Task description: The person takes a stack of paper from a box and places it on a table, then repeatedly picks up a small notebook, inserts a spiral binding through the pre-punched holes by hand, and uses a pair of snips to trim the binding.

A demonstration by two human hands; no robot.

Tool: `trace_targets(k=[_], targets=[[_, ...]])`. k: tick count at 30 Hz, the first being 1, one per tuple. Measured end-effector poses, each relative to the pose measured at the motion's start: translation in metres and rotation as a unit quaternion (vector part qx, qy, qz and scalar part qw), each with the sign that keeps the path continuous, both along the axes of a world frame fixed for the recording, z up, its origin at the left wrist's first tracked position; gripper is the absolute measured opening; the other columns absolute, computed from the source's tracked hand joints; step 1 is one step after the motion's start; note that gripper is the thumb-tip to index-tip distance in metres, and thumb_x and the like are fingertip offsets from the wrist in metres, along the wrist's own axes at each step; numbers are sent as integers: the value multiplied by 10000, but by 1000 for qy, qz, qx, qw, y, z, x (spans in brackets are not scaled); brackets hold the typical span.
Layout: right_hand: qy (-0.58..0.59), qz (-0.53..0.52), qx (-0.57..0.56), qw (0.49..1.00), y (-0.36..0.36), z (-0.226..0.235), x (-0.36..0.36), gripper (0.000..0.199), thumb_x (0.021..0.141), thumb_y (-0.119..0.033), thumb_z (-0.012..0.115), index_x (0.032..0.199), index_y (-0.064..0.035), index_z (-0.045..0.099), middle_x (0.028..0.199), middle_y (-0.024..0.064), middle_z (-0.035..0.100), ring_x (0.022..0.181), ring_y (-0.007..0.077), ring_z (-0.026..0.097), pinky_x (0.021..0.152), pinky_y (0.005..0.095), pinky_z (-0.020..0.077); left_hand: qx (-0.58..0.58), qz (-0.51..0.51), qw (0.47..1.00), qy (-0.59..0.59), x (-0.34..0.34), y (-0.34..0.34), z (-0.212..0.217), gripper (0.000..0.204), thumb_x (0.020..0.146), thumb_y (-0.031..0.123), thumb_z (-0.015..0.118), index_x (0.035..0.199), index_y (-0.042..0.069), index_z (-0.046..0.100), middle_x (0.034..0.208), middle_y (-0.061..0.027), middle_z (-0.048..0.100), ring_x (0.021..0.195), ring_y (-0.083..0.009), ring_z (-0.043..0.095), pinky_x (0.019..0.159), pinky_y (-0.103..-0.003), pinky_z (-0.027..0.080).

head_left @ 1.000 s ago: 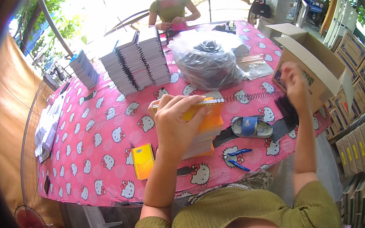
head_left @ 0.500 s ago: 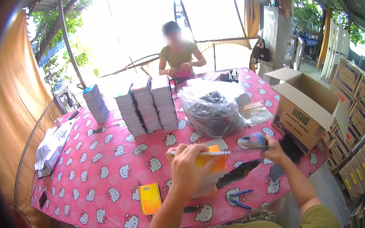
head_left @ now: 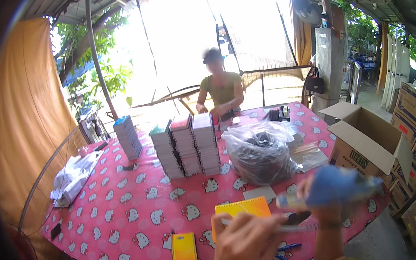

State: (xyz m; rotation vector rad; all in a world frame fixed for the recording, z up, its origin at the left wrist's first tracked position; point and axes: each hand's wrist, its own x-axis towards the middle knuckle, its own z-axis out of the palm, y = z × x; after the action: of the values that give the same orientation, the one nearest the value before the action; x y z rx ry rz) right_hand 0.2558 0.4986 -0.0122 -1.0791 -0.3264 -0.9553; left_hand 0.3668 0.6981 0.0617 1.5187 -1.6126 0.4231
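Blue and smeared by motion, the slipper [head_left: 341, 185] is up off the table in my right hand [head_left: 322, 210]; half a second ago it lay on the cloth, just beside that hand. My right fingers are closed round it, though the blur and the slipper itself hide how they wrap. My left hand [head_left: 242, 247] grips a thin greyish strip [head_left: 298, 228] that juts out to the right, low over the table. I held a notebook edge-on there before, its coil stretched across to my right hand; now I cannot tell which part is notebook and which coil.

Just beyond my left fingers lies the yellow pile [head_left: 245, 206], its near side covered by my hand, with a white card [head_left: 260, 193] behind it. The small notebook [head_left: 184, 249] lies to its left. The blue pliers [head_left: 289, 247] are near my left hand.

My view has tipped upward, so my forearms are mostly cut off below. Farther out stand the bag [head_left: 260, 157], the stacks [head_left: 185, 150] and the open box [head_left: 364, 140]. The co-worker's [head_left: 221, 88] hands are partly hidden behind the stacks, and the pink thing they held no longer shows.
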Motion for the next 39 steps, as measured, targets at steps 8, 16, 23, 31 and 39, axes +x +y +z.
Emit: trace_targets(k=[8,16,23,31,39], targets=[[-67,-56,-67,994,63,-41,-41,334,929,-373,508,1073,-78,445,934,179,559,858,316,557,801,468,452,23,-103,994,8,-22,14,13,300,659,79,755,938,58,647,810,-56,661,684,-219,584,679,-334,421],[-102,-86,-32,990,73,-41,-49,705,735,-95,740,1318,-109,343,1193,102,506,1126,262,501,961,468,435,-72,-59,950,297,-27,12,-27,685,693,103,767,1279,10,424,1157,-181,548,996,-316,561,941,-435,369],[117,-192,-25,974,74,-38,-50,715,684,-202,780,1293,-54,437,1189,107,566,1116,278,546,984,474,429,-60,22,990,128,-13,13,-30,623,723,-14,686,1294,38,443,1311,-258,388,1203,-384,415,1001,-444,338],[185,-131,-119,967,-14,4,17,544,646,-56,823,1130,-17,577,1001,39,640,933,171,607,816,308,507,-77,68,967,235,36,-30,-30,251,676,-18,722,898,46,623,1087,-130,501,971,-264,564,768,-343,482],[256,-147,-121,948,-76,-19,43,642,702,-33,780,1263,-27,468,1143,57,584,999,163,582,882,313,489,-82,104,977,168,52,-28,-39,288,654,-19,721,919,50,629,1066,-131,484,929,-272,541,756,-353,469]])
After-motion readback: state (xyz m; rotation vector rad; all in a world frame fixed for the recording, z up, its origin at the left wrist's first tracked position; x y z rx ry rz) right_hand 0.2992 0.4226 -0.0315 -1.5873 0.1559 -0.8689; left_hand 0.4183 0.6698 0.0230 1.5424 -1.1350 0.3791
